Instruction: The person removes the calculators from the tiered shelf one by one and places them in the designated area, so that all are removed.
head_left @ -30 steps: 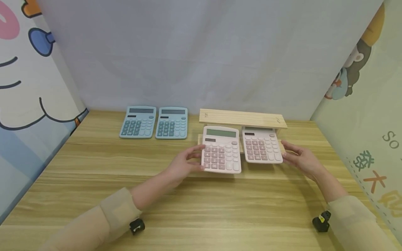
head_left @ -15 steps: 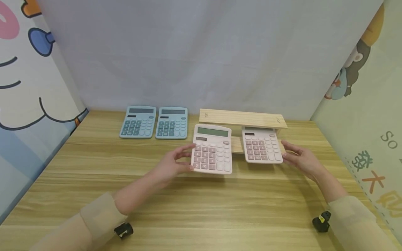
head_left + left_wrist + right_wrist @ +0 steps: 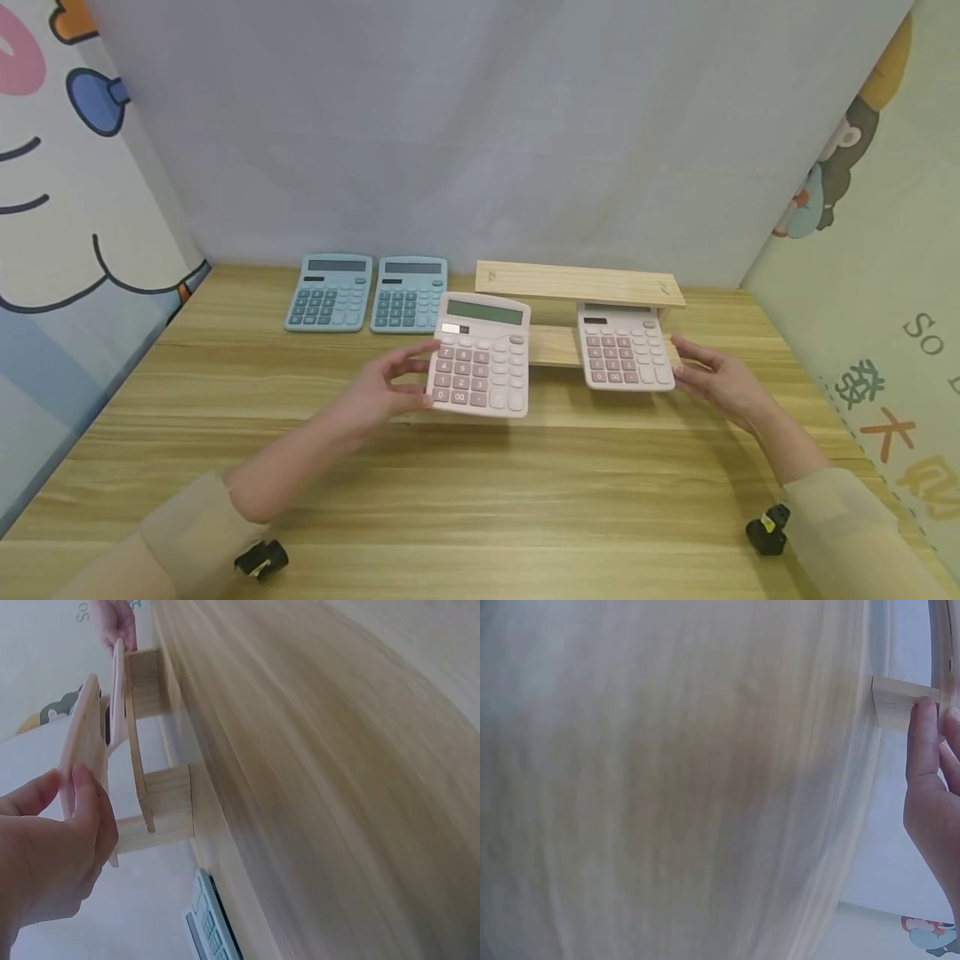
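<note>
My left hand (image 3: 378,387) pinches a pink calculator (image 3: 480,358) by its left edge, raised and tilted in front of the wooden stand (image 3: 577,282). The left wrist view has the thumb and fingers of that hand (image 3: 56,840) on either side of the calculator's edge. A second pink calculator (image 3: 624,348) leans on the stand's lower board (image 3: 553,346), its top partly under the upper board. My right hand (image 3: 723,385) holds its right edge. In the right wrist view, the right hand (image 3: 937,795) has its fingertips against the stand's end; that calculator is mostly cut off there.
Two blue calculators lie side by side on the table (image 3: 525,508), left of the stand: a left one (image 3: 328,292) and a right one (image 3: 405,283), whose lower right corner the raised calculator partly covers. A grey-white cloth (image 3: 465,133) hangs behind, with printed panels at both sides.
My left hand has carried its pink calculator leftward and slightly up, away from the other pink one, uncovering more of the stand's lower board. My right hand has stayed in place.
</note>
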`<state>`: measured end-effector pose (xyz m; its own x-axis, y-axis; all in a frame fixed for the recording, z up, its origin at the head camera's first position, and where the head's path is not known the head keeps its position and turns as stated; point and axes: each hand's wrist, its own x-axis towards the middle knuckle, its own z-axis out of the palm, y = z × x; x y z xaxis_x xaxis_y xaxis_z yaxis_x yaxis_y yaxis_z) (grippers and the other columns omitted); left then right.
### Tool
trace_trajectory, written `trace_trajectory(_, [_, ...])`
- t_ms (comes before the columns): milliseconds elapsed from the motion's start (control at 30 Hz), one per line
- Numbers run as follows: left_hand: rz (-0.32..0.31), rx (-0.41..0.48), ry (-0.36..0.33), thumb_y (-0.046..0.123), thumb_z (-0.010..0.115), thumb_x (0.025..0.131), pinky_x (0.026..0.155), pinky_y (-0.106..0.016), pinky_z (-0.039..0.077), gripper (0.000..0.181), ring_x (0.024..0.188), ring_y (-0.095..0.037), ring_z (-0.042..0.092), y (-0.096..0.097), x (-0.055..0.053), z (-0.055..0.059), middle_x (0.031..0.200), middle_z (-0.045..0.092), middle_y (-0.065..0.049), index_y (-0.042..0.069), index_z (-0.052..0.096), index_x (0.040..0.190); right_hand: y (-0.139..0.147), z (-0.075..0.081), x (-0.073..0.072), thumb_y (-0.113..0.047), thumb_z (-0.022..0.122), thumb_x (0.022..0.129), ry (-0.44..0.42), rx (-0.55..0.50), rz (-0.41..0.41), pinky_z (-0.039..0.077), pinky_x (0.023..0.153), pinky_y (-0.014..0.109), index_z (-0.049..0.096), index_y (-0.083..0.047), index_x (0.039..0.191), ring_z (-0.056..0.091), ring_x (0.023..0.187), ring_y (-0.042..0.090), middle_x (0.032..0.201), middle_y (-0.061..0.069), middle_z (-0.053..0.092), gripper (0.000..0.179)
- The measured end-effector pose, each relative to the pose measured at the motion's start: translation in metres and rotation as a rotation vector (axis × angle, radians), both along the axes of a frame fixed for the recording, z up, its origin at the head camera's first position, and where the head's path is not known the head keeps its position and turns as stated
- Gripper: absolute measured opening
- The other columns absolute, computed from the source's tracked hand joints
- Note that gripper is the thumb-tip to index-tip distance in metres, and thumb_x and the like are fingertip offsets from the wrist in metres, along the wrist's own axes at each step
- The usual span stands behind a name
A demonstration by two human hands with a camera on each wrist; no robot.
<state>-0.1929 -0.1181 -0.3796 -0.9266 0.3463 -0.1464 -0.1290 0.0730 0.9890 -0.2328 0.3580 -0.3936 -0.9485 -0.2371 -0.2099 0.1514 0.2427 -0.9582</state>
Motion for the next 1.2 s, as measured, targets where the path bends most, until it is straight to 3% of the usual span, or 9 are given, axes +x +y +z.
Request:
trace_trajectory(400, [-0.03, -0.058, 0.04, -0.007, 0.065, 0.08, 0.087, -0.033, 0.054, 0.073, 0.112, -0.03, 0.055, -0.033, 0.002, 0.006, 0.134, 0.043, -0.019, 0.017, 0.039, 0.144, -0.001, 0.004, 0.001, -0.015, 0.055, 0.096, -0.004, 0.019, -0.01, 0.047, 0.095, 0.019, 0.012, -0.001, 0.149, 0.056, 0.099, -0.008, 0.154, 0.027, -0.001, 0.07])
trace_trajectory(567, [-0.043, -0.114, 0.039, -0.001, 0.068, 0.081, 0.088, -0.033, 0.053, 0.073, 0.114, -0.029, 0.054, -0.047, 0.0, 0.008, 0.137, 0.042, -0.016, 0.021, 0.039, 0.144, -0.001, 0.004, 0.001, -0.015, 0.054, 0.096, 0.002, 0.023, -0.005, 0.047, 0.095, 0.02, 0.012, -0.001, 0.149, 0.056, 0.099, -0.009, 0.154, 0.027, -0.002, 0.069])
trace_trajectory(867, [-0.034, -0.173, 0.023, 0.004, 0.068, 0.082, 0.092, -0.034, 0.05, 0.074, 0.117, -0.029, 0.052, -0.068, -0.004, 0.006, 0.14, 0.04, -0.016, 0.024, 0.036, 0.146, -0.002, 0.004, 0.003, -0.014, 0.053, 0.097, 0.011, 0.035, -0.004, 0.046, 0.096, 0.022, 0.012, -0.001, 0.149, 0.055, 0.099, -0.011, 0.154, 0.027, -0.002, 0.068])
trace_trajectory(1200, [0.003, -0.147, 0.0, 0.002, 0.065, 0.084, 0.094, -0.033, 0.049, 0.076, 0.116, -0.026, 0.052, -0.086, -0.012, -0.004, 0.144, 0.033, -0.018, 0.025, 0.03, 0.148, -0.002, 0.004, 0.003, -0.014, 0.052, 0.097, 0.012, 0.027, 0.003, 0.046, 0.095, 0.02, 0.011, 0.0, 0.149, 0.054, 0.099, -0.011, 0.154, 0.027, -0.003, 0.068])
